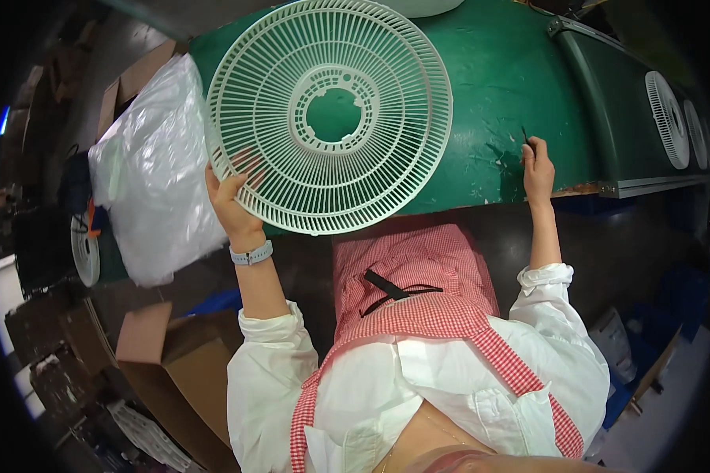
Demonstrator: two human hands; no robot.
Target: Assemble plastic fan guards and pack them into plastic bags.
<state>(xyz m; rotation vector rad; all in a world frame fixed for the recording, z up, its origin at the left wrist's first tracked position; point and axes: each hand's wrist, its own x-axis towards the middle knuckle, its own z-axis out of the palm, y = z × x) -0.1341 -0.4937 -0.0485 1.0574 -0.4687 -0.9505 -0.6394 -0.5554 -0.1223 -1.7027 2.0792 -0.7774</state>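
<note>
A round white fan grille point(406, 150) with a ring-shaped opening at its centre is held over the green table point(489, 71). My left hand point(232, 201) grips its lower left rim, the fingers showing through the slats. Over the table's right part, near the front edge, my right hand point(538, 169) is closed around a thin dark tool point(525, 135) with its tip pointing away from me. The tool's kind is too small to make out. Scraps and scratches point(489, 162) mark the green surface left of that hand.
Clear plastic sheeting point(154, 173) hangs at the table's left. An open cardboard box point(181, 370) stands below it. At right runs a dark conveyor belt point(615, 102) with a metal side rail, carrying white fan grilles point(667, 118). Part of a white rounded object point(422, 6) shows at the far edge.
</note>
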